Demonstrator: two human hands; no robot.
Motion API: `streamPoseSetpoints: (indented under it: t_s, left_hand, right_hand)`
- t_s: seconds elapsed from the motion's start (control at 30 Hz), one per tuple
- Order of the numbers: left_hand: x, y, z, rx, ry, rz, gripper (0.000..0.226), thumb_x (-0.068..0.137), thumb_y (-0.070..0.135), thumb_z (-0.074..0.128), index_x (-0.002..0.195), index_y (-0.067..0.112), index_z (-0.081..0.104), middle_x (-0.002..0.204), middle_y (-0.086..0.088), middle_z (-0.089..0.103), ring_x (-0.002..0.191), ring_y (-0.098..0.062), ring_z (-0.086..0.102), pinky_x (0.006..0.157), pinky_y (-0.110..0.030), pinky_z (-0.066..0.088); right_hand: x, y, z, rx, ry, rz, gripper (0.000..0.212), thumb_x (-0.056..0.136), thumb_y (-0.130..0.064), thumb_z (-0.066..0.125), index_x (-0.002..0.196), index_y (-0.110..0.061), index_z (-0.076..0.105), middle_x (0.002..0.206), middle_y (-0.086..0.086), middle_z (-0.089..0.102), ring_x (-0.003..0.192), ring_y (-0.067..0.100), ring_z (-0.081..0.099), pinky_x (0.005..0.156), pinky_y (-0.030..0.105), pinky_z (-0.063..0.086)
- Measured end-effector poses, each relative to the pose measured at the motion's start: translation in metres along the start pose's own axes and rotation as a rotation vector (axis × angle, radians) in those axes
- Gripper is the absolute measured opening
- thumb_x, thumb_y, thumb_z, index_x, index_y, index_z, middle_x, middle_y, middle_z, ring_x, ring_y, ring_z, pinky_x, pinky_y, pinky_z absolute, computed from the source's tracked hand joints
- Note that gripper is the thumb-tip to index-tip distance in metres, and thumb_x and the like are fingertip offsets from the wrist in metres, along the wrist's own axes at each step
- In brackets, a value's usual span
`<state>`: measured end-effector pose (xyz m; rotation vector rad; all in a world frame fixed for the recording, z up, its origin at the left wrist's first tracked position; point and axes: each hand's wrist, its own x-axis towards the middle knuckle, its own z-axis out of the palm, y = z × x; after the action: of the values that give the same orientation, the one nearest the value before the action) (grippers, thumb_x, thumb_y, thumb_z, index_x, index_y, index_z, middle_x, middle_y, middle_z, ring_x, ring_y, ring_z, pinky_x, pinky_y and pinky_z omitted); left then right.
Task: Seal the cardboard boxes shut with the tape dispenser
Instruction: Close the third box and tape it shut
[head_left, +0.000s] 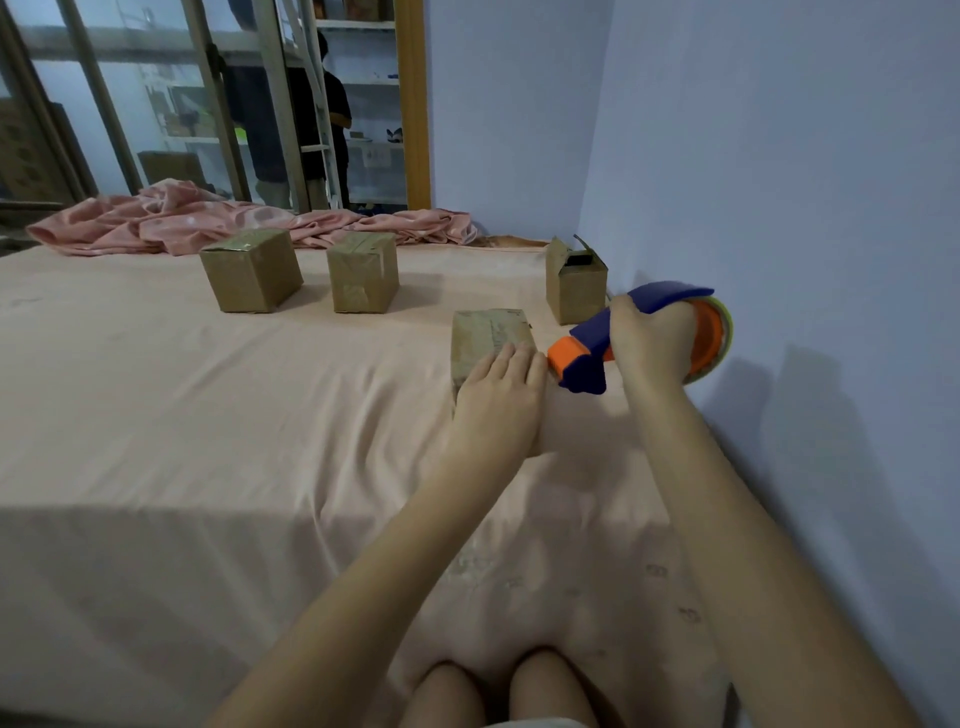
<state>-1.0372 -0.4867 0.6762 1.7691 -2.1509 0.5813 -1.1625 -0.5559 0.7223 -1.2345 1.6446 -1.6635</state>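
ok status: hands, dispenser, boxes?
Left hand flat on near box. Right hand grips tape dispenser, beside box. Far-right box flaps open. Nothing blocking.

The left hand (501, 400) lay flat on the near box (485, 338), fingers straight. Just right of that box, the right hand (649, 338) gripped the dispenser (587, 358) above the sheet (208, 415). Beyond the near box stood two taped boxes (252, 270) (362, 270); an open box (575, 286) stood behind and to its right, by the wall (779, 156).
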Motion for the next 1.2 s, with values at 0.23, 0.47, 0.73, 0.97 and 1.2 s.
streamPoseSetpoints:
  t_s: [0.23, 0.47, 0.73, 0.97, 1.2]
  left_hand:
    - [-0.002, -0.002, 0.003, -0.015, 0.053, -0.009, 0.048, 0.102, 0.018, 0.027, 0.147, 0.005, 0.018, 0.156, -0.012, 0.021, 0.145, -0.025, 0.015, 0.117, -0.034, 0.010]
    - [0.000, 0.001, -0.001, 0.004, 0.120, 0.006, 0.047, 0.097, 0.015, 0.047, 0.141, 0.002, 0.037, 0.147, -0.014, 0.039, 0.138, -0.027, 0.033, 0.113, -0.035, 0.024]
    - [0.006, 0.005, -0.013, -0.039, 0.079, -0.055, 0.038, 0.075, 0.018, 0.076, 0.110, 0.007, 0.067, 0.113, -0.008, 0.068, 0.110, -0.024, 0.063, 0.089, -0.032, 0.049]
    - [0.008, 0.006, -0.012, -0.048, 0.132, -0.071, 0.022, 0.063, 0.017, 0.081, 0.082, 0.010, 0.072, 0.084, -0.003, 0.073, 0.079, -0.021, 0.070, 0.064, -0.026, 0.052]
    - [0.008, 0.007, -0.018, -0.101, 0.126, -0.096, 0.023, 0.084, 0.015, 0.061, 0.104, 0.006, 0.066, 0.104, -0.009, 0.068, 0.095, -0.028, 0.064, 0.072, -0.034, 0.045]
  right_hand:
    - [0.016, -0.018, 0.005, -0.604, -0.007, -0.343, 0.018, 0.082, -0.015, 0.053, 0.097, -0.004, 0.053, 0.083, 0.007, 0.061, 0.074, 0.027, 0.057, 0.055, 0.025, 0.030]
    - [0.030, 0.011, -0.022, -0.599, -0.029, -0.443, 0.015, 0.084, -0.021, 0.055, 0.086, -0.008, 0.047, 0.072, 0.003, 0.053, 0.063, 0.020, 0.050, 0.051, 0.025, 0.027]
    - [0.028, 0.015, -0.007, -0.472, -0.125, -0.657, 0.036, 0.092, -0.030, 0.043, 0.070, -0.004, 0.056, 0.060, 0.010, 0.056, 0.055, 0.024, 0.053, 0.053, 0.034, 0.044]
    - [0.035, 0.041, -0.010, -0.679, -0.568, -0.871, 0.036, 0.086, -0.036, 0.059, 0.064, -0.008, 0.055, 0.062, 0.008, 0.056, 0.060, 0.027, 0.055, 0.053, 0.036, 0.042]
    - [0.018, 0.073, -0.028, -0.362, -0.664, -0.533, 0.045, 0.083, -0.006, 0.066, 0.127, -0.006, 0.055, 0.125, 0.013, 0.059, 0.114, 0.028, 0.056, 0.097, 0.040, 0.046]
